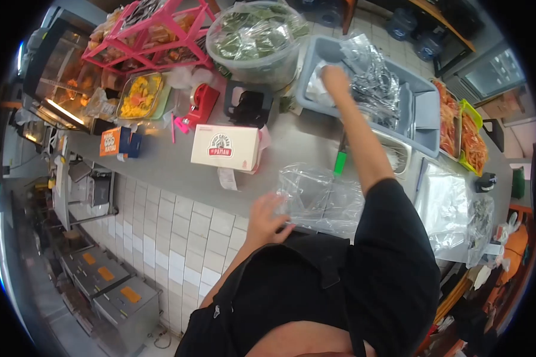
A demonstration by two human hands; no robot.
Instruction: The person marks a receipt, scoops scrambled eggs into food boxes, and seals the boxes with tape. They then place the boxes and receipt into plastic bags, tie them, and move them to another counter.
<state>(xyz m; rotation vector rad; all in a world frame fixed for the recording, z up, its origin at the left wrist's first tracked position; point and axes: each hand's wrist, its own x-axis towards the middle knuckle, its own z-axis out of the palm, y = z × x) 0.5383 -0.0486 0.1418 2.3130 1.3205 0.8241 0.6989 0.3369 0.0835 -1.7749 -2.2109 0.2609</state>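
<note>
Counted, left to right: one orange box (109, 143); one white carton (224, 148); one left hand (267, 219), fingers spread, at one clear plastic bag (318, 199), flat by the counter's (161, 163) front edge; one right hand (335, 81) inside one grey bin (327, 52). Could not tell right grip. Noted bare counter between carton and bag. Traced bag's long axis left to right; could not place its mouth.

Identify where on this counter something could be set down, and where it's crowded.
Bare counter shows between the orange box and the white box, and between the white box and the grey bin. It's crowded around the red dispenser and clear tub, and inside the bin.
</note>
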